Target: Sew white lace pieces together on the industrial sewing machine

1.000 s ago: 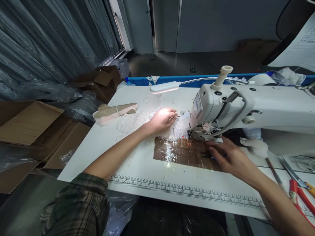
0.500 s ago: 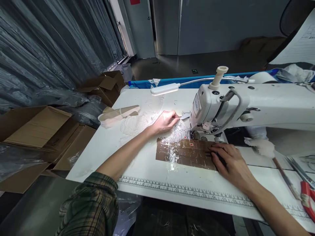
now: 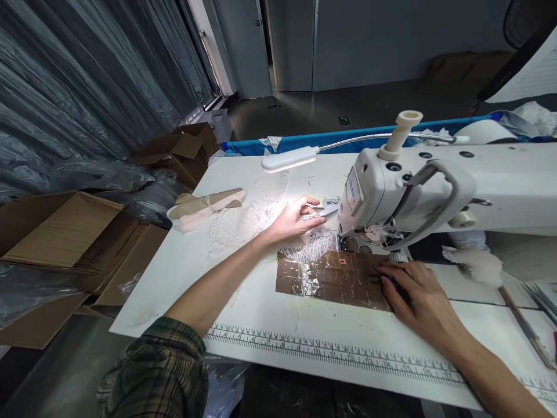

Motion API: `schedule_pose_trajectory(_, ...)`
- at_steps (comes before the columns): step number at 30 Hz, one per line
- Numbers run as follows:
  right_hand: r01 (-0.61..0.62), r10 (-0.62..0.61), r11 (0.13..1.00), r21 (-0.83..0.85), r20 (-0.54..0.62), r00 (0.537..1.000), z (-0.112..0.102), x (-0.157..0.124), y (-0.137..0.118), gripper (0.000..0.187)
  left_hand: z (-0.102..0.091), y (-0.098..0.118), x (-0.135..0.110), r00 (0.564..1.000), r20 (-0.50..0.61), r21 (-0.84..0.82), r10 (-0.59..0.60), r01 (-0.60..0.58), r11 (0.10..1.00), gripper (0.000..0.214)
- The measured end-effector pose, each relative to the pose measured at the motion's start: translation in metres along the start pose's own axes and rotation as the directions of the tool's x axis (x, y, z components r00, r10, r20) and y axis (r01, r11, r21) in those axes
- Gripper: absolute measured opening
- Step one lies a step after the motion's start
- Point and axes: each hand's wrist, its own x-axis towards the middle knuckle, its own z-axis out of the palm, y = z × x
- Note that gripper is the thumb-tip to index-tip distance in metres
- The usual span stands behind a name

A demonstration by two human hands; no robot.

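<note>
The two hands are well apart: the left hand [image 3: 292, 223] pinches an edge of the white openwork lace fabric [image 3: 307, 247] between thumb and fingers, while the right hand [image 3: 423, 299] is curled around a slim dark pronged tool [image 3: 375, 277], mostly hidden by the fingers. The lace lies spread on the white bench [image 3: 248, 302] beneath and to the left of the left hand, its near edge meeting a glossy brown tape-covered rectangle [image 3: 322, 280] and its right end just beside the needle area of a white industrial sewing machine [image 3: 364, 188]. The right hand rests over the rectangle's right end. Behind the left hand hangs a slender white lamp [image 3: 290, 159] on a flexible metal neck; to its left lies a banded tan-and-pink roll [image 3: 209, 204]. A printed black ruler scale [image 3: 326, 349] runs along the bench's near edge. Beyond the left side stand open brown cardboard boxes [image 3: 65, 227], below a grey-blue curtain [image 3: 87, 75].
</note>
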Motion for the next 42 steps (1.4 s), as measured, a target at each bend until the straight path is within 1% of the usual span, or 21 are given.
schedule_pose_trajectory(3, -0.001, 0.001, 1.000, -0.007, -0.001, 1.000, 0.000, 0.000, 0.000, 0.025, 0.000, -0.001, 0.001, 0.999, 0.002, -0.135, -0.033, 0.033, 0.990, 0.036)
schedule_pose_trajectory(7, -0.004, 0.004, 1.000, -0.008, -0.006, 1.000, 0.001, -0.002, 0.001, 0.026, -0.003, -0.001, 0.000, 0.998, 0.033, -0.216, -0.061, 0.067, 0.974, 0.034)
schedule_pose_trajectory(17, 0.000, 0.000, 1.000, -0.015, 0.010, 1.000, 0.003, -0.004, 0.003, 0.026, -0.007, -0.003, 0.000, 0.996, 0.089, -0.217, 0.006, 0.014, 0.976, 0.046)
schedule_pose_trajectory(19, 0.001, 0.000, 1.000, -0.011, 0.009, 1.000, 0.003, -0.004, 0.003, 0.025, -0.006, -0.002, 0.000, 0.997, 0.080, -0.212, 0.011, 0.006, 0.977, 0.046)
schedule_pose_trajectory(24, 0.001, -0.001, 1.000, -0.002, 0.003, 1.000, 0.003, -0.004, 0.003, 0.024, 0.000, -0.004, 0.000, 1.000, 0.026, -0.210, -0.004, 0.009, 0.978, 0.038)
schedule_pose_trajectory(26, 0.002, -0.002, 1.000, 0.004, -0.003, 1.000, 0.003, -0.003, 0.003, 0.024, 0.003, -0.007, 0.001, 1.000, 0.001, -0.148, 0.016, -0.015, 0.989, 0.037)
schedule_pose_trajectory(27, 0.008, -0.008, 1.000, 0.006, -0.003, 1.000, 0.004, -0.003, 0.004, 0.024, 0.004, -0.009, 0.002, 0.999, -0.014, -0.091, 0.035, -0.037, 0.995, 0.037)
schedule_pose_trajectory(29, 0.014, -0.014, 1.000, -0.010, -0.010, 1.000, 0.004, -0.004, 0.006, 0.024, 0.008, -0.010, 0.003, 0.994, -0.063, 0.098, 0.087, -0.081, 0.992, 0.037)
schedule_pose_trajectory(30, 0.007, -0.008, 0.999, -0.033, -0.030, 1.000, 0.003, -0.004, 0.007, 0.025, 0.010, -0.009, 0.004, 0.988, -0.090, 0.233, 0.122, -0.098, 0.968, 0.036)
schedule_pose_trajectory(31, -0.004, 0.001, 0.998, -0.061, -0.057, 0.998, 0.003, -0.006, 0.009, 0.026, 0.012, -0.007, 0.003, 0.980, -0.110, 0.383, 0.164, -0.110, 0.917, 0.034)
schedule_pose_trajectory(32, -0.012, 0.004, 0.996, -0.088, -0.086, 0.996, 0.002, -0.007, 0.011, 0.027, 0.015, -0.004, 0.003, 0.972, -0.115, 0.533, 0.207, -0.115, 0.838, 0.032)
schedule_pose_trajectory(33, -0.021, 0.008, 0.993, -0.113, -0.118, 0.993, 0.002, -0.008, 0.014, 0.028, 0.018, 0.001, 0.001, 0.964, -0.098, 0.663, 0.248, -0.123, 0.738, 0.031)
schedule_pose_trajectory(35, -0.004, -0.013, 0.991, -0.133, -0.126, 0.992, 0.001, -0.009, 0.017, 0.029, 0.025, 0.012, -0.005, 0.958, -0.027, 0.819, 0.286, -0.143, 0.555, 0.031)
schedule_pose_trajectory(36, -0.007, -0.011, 0.991, -0.136, -0.126, 0.992, 0.001, -0.009, 0.019, 0.029, 0.029, 0.017, -0.009, 0.961, 0.007, 0.858, 0.276, -0.148, 0.492, 0.030)
schedule_pose_trajectory(38, -0.005, -0.010, 0.992, -0.124, -0.121, 0.993, 0.002, -0.010, 0.019, 0.028, 0.036, 0.026, -0.017, 0.967, 0.060, 0.893, 0.246, -0.162, 0.420, 0.026)
schedule_pose_trajectory(40, -0.003, -0.010, 0.994, -0.108, -0.115, 0.993, 0.002, -0.010, 0.019, 0.027, 0.038, 0.032, -0.024, 0.973, 0.081, 0.895, 0.218, -0.167, 0.414, 0.020)
schedule_pose_trajectory(42, -0.004, -0.009, 0.994, -0.113, -0.110, 0.994, 0.003, -0.012, 0.019, 0.026, 0.031, 0.037, -0.031, 0.984, 0.057, 0.882, 0.166, -0.128, 0.454, 0.019)
